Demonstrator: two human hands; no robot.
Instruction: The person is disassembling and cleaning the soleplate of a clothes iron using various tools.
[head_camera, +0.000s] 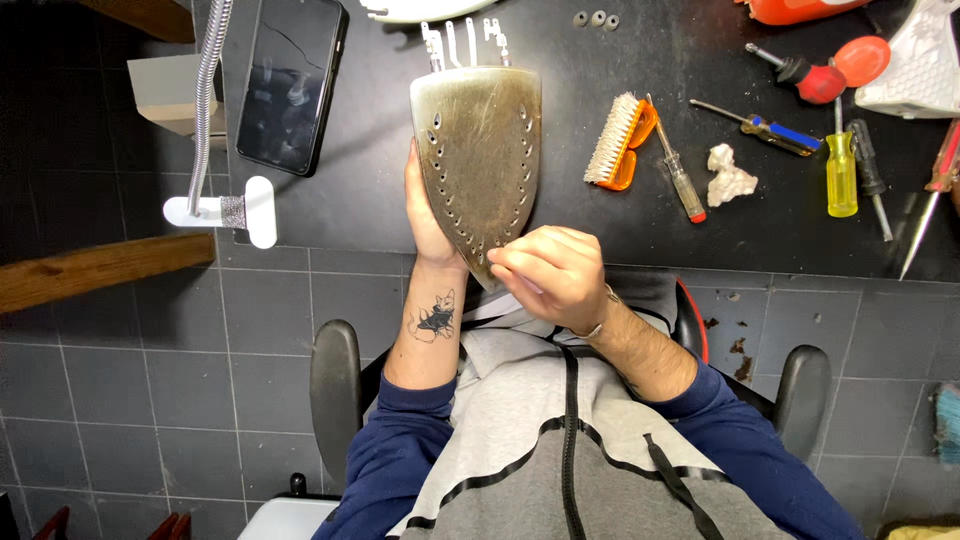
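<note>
— Head view was all I had, looking straight down over the person's shoulders. What did you make of the hands?

— Left hand (428, 215) was wrapped along the left edge of an iron soleplate (480, 150), palm against it, holding it up on edge at the near rim of the black table (640, 220). The plate's pointed tip aimed back at the person's chest, and its flat, stained metal face with rows of steam holes was turned up to the camera.

— And the right?

— Right hand (552, 275) was curled in close at the pointed tip, fingers bunched narrow and touching the plate's lower right edge. Whether it pinched anything small between them, I could not tell.

— What lay around it?

— Bent metal terminals (465, 42) stuck out of the plate's far end. To the right, just beside it, lay an orange-backed brush (620, 140) and a clear-handled screwdriver (678, 175). Further right sat a crumpled white wad (730, 177), a blue-handled screwdriver (765, 130), a yellow one (841, 170) and a red-handled one (805, 72). To the left a dark phone (290, 82) lay flat, well apart from the plate, with a white clamp (235, 210) on a flexible metal arm gripping the table's edge.

— Was the person seated?

— Yes, in a chair with black armrests (335, 390), over grey floor tiles (150, 350).
</note>
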